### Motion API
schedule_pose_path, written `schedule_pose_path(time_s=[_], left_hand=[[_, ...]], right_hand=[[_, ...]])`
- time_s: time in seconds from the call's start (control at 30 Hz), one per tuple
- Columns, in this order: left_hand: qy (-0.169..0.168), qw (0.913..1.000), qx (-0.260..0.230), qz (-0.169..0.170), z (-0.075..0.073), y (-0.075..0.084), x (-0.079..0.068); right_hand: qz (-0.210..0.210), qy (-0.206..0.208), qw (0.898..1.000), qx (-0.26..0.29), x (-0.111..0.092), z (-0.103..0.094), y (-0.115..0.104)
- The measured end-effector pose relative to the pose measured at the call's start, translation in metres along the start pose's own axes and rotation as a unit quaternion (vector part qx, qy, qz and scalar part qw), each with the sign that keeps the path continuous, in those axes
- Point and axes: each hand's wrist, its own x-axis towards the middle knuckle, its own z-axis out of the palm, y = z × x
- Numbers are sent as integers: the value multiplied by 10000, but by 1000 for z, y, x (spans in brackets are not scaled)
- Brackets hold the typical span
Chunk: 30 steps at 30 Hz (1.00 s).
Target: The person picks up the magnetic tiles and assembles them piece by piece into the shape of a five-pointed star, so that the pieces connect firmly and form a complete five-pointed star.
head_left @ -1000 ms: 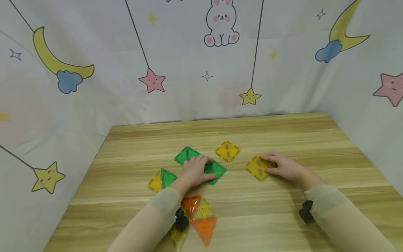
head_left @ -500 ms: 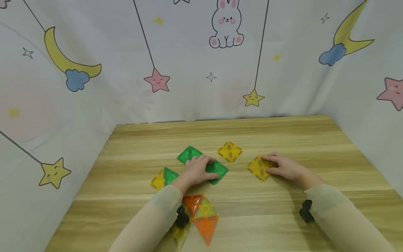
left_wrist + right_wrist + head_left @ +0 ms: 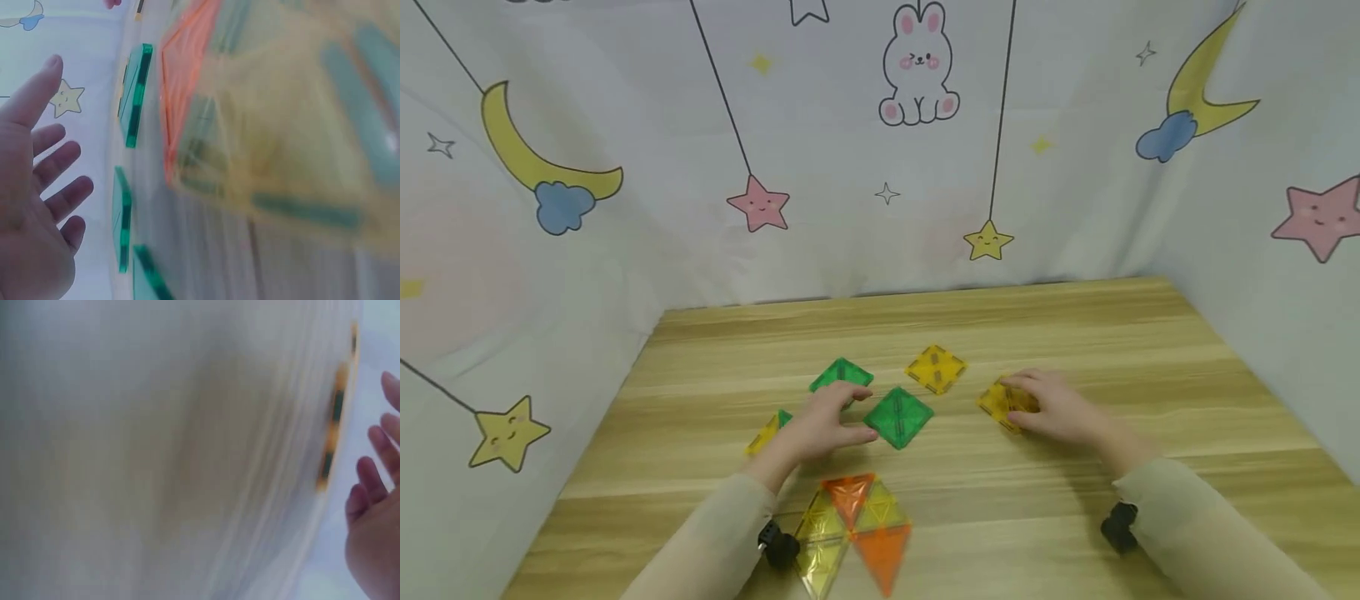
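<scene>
In the head view my left hand hovers with parted, relaxed fingers between the green diamond, made of two triangular magnetic tiles, and a farther green diamond it partly covers. Nothing is in its fingers. The left wrist view has this hand apart from a green tile. My right hand is over the right part of an amber diamond, thumb and forefinger spread across it. In the right wrist view its fingers look loose; whether they touch the amber tile I cannot tell.
Another amber diamond lies farther back. By my left wrist are a half-hidden amber and green pair and a fan of orange and yellow tiles. A printed curtain borders the wooden table.
My left hand has come off the nearer green diamond and moved left, uncovering it. My right hand has shifted slightly left, farther over the amber diamond. The head view has moved a little.
</scene>
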Motion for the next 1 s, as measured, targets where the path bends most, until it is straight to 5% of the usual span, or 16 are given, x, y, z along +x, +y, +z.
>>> schedule_pose_path(time_s=[0.27,0.5,1.0], left_hand=[[-213,9993,23,315,-13,-6,-43],[-283,9995,90,133,-10,-14,-68],[-404,9955,488,711,6,-28,-88]], right_hand=[[-392,-336,9980,375,3,26,-46],[-758,-587,9937,574,2,44,-72],[-911,-1125,9875,617,7,61,-97]])
